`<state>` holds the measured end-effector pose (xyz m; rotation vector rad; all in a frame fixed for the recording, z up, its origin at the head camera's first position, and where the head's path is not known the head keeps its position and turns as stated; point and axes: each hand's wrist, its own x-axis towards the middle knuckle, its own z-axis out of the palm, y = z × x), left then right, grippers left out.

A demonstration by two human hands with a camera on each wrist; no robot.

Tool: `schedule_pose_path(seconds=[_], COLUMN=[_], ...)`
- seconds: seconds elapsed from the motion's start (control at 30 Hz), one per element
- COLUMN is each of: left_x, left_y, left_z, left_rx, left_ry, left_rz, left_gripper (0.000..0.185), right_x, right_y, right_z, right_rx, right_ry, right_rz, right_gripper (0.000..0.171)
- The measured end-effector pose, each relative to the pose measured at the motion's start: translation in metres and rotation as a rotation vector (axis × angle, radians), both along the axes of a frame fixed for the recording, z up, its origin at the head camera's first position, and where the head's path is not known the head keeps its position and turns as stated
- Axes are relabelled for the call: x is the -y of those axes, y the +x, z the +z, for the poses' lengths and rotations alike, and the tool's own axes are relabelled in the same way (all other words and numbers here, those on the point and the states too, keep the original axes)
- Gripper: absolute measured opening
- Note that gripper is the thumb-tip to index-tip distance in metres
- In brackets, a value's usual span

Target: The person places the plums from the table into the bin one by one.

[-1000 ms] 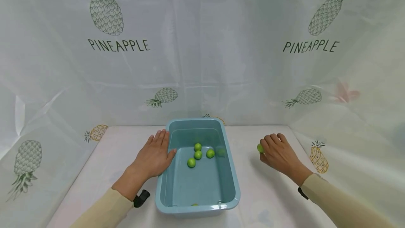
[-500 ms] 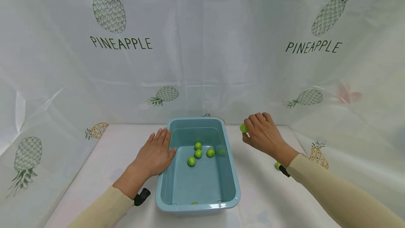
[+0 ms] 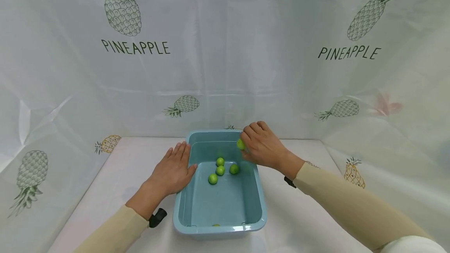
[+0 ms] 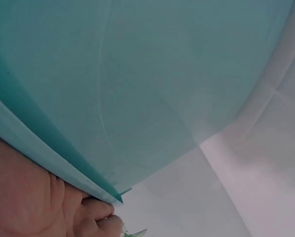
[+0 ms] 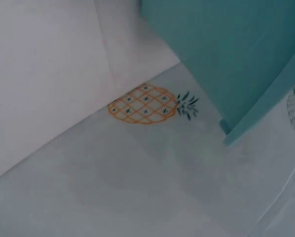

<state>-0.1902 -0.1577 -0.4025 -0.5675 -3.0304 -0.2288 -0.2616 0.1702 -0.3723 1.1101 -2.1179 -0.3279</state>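
- Your right hand (image 3: 261,146) pinches a small green ball (image 3: 240,144) in curled fingers, holding it over the far right corner of the blue tub (image 3: 258,190), just inside the rim
- Your left hand (image 3: 172,171) lies flat with straight fingers against the tub's left wall, the thumb hooked at the rim; the left wrist view shows the palm (image 4: 24,197) pressed right under the tub's edge (image 4: 63,168)
- Four green balls (image 3: 220,170) sit clustered on the tub floor towards the far end, below the held ball; another ball (image 3: 216,225) peeks out at the near wall
- The tub stands on the table (image 3: 130,167), which is covered with a white pineapple-print cloth; the right wrist view shows an orange pineapple print (image 5: 145,103) on the cloth just beside the tub's corner (image 5: 226,64)
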Motion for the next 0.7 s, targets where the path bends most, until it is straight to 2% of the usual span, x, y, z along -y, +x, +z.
schedule_pose_path(seconds=[0.17, 0.37, 0.7], left_x=[0.000, 0.000, 0.001], left_y=[0.000, -0.001, -0.003], left_z=[0.000, -0.002, -0.004], left_rx=[0.013, 0.019, 0.009], left_ry=[-0.001, -0.009, -0.003], left_rz=[0.001, 0.002, 0.003], left_gripper=[0.074, 0.074, 0.075], right_x=[0.017, 0.028, 0.039], right_y=[0.001, -0.001, 0.000], right_z=[-0.007, -0.015, -0.023], right_rx=[0.011, 0.025, 0.061], right_ry=[0.068, 0.130, 0.162], right_rz=[0.022, -0.010, -0.008], right_gripper=[0.034, 0.037, 0.031])
